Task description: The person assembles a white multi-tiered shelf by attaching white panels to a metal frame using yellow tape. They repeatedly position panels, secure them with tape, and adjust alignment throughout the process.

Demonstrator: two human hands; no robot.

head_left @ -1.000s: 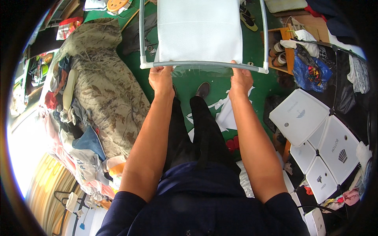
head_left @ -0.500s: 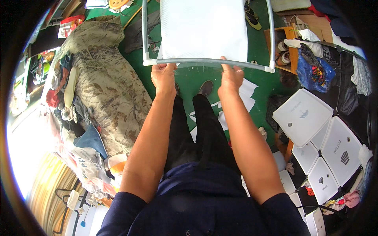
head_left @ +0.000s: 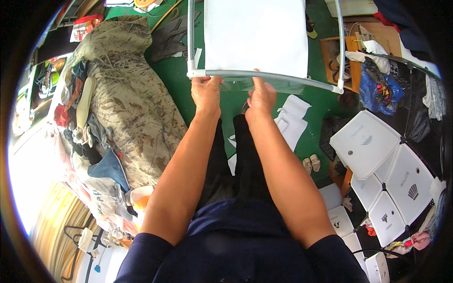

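Observation:
In front of me I hold a grey tube frame (head_left: 278, 77) with white corner joints, its far end beyond the top edge of the view. My left hand (head_left: 206, 96) is closed on the near bar, close to the left corner. Around the middle of that bar my right hand (head_left: 262, 96) pinches it, the index finger reaching over the top. A strip of clear plastic film (head_left: 238, 85) hangs below the bar between and beside my hands. Inside the frame's outline shows a white, finely dotted panel (head_left: 255, 37); I cannot tell whether it is fastened to the tubes.
A camouflage-patterned cover (head_left: 132, 104) lies over a long heap at left, with clothes beside it. White sheets (head_left: 291, 125) lie on the green floor (head_left: 316, 113). At right stand white panelled cubes (head_left: 408, 181), a blue bag (head_left: 380, 92) and a wooden shoe box (head_left: 330, 59).
The frame has shifted to the right in view. My hands have come closer together along the near bar, the right one moving left. More of the clear film shows below the bar.

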